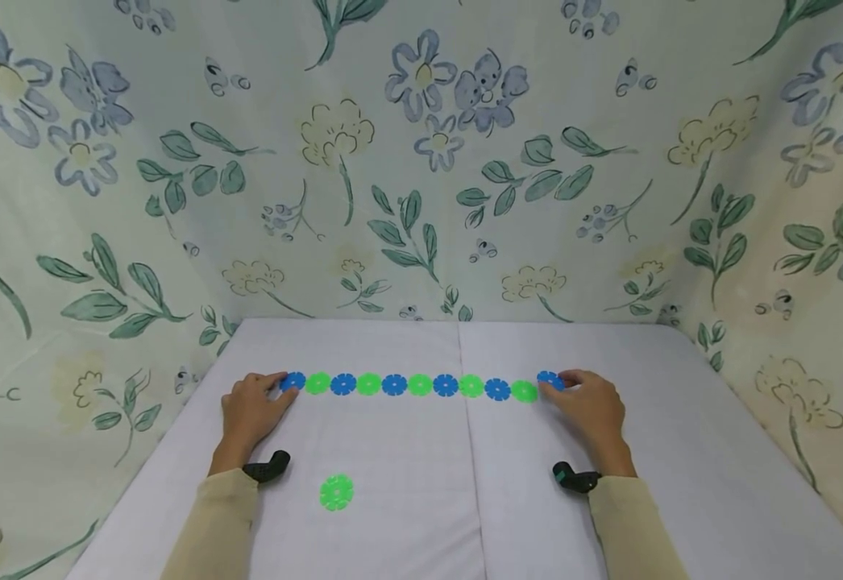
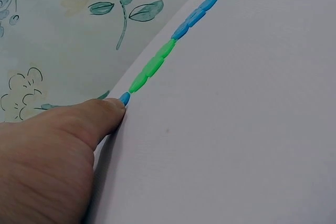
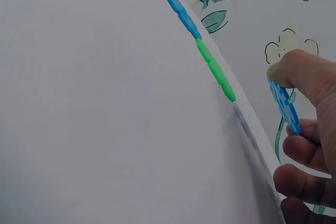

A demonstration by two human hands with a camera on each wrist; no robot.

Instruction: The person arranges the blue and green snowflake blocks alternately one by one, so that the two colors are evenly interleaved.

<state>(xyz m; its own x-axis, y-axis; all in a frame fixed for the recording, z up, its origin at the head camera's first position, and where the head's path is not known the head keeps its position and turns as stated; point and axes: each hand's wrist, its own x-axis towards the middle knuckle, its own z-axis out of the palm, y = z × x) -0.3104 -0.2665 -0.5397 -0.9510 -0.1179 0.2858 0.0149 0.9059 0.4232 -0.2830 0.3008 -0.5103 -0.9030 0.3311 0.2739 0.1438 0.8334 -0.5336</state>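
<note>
A row of flat notched plastic discs, blue and green by turns, runs across the white-covered table. At its left end my left hand (image 1: 251, 409) holds a blue disc (image 1: 293, 379) between thumb and fingers; the left wrist view shows only a sliver of that disc beside the thumb. My right hand (image 1: 595, 411) pinches another blue disc (image 3: 284, 106) by its edges, thumb on one side and fingertip on the other. That disc is raised and tilted off the table, apart from the green disc (image 3: 215, 71) at the row's right end.
A single green disc (image 1: 329, 493) lies nearer the front, left of the middle. The white cloth (image 1: 407, 451) has a crease running front to back. Flower-patterned fabric (image 1: 421, 217) stands behind the table and on both sides.
</note>
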